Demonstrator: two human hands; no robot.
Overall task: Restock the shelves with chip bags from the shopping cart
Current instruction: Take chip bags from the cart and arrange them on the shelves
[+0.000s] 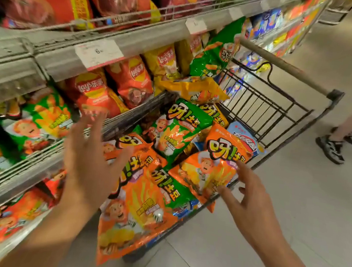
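Orange, green chip bags (166, 172) heaped in shopping cart (263, 104) beside stocked shelves (53, 60).

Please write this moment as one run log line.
left hand open above cart | right hand open, fingertips at orange chip bag | shopping cart full

Two empty hands, the left hand (91, 163) and the right hand (250, 204), spread their fingers over the shopping cart (263, 104) full of chip bags (139, 206), beside the shelves (53, 58).
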